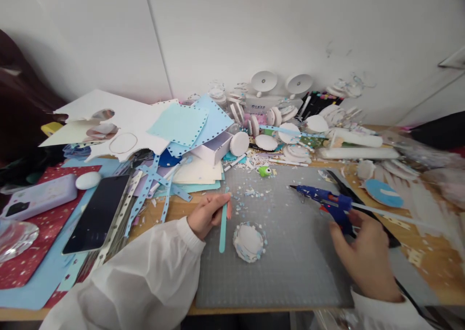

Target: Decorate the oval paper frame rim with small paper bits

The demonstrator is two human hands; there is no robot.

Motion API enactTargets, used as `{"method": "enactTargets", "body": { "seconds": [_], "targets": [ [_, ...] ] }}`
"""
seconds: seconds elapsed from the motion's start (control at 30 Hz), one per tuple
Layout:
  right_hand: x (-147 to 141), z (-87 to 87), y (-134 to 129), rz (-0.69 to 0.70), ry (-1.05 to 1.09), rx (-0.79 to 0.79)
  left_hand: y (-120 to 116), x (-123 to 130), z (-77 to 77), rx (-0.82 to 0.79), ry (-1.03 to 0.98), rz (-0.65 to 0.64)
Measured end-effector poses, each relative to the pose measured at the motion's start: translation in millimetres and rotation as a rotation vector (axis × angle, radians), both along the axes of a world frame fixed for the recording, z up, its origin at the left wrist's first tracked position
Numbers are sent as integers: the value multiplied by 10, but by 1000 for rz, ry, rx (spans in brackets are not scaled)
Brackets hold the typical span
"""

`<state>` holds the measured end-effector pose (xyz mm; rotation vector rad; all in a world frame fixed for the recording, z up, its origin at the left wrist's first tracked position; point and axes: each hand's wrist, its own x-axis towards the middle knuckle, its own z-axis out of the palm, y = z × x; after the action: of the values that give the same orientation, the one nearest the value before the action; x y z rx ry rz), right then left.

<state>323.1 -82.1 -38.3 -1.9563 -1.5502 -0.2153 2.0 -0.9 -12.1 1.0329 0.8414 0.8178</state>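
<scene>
Left fingers (221, 200) pinch turquoise round-ended strip (223, 233), probably light, best held endwise; right fingers (340, 239) half-curled at blue plastic glue gun (321, 195), hold unclear.

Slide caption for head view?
Left hand holds a teal stick beside a round white piece; right hand at a blue glue gun.

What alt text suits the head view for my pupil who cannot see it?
The person's left hand holds a turquoise stick beside a round white piece on a grey mat; the right hand is at a blue glue gun. White discs are piled behind.
</scene>
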Motion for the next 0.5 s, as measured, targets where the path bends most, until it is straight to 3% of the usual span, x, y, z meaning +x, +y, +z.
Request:
{"method": "enactTargets", "body": {
  "seconds": [0.2,0.37,0.43,0.5],
  "targets": [
    [-54,-46,229,34,-125,-99,-13,-12,-20,7,-4,-104],
    [-197,196,288,-269,19,-119,-20,-24,-26,18,36,-162],
    [-302,319,345,-286,127,-50,-21,-31,-20,23,36,-197],
    [-436,411,439,-211,231,40,-23,-36,-10,39,41,-235]
  ]
}}
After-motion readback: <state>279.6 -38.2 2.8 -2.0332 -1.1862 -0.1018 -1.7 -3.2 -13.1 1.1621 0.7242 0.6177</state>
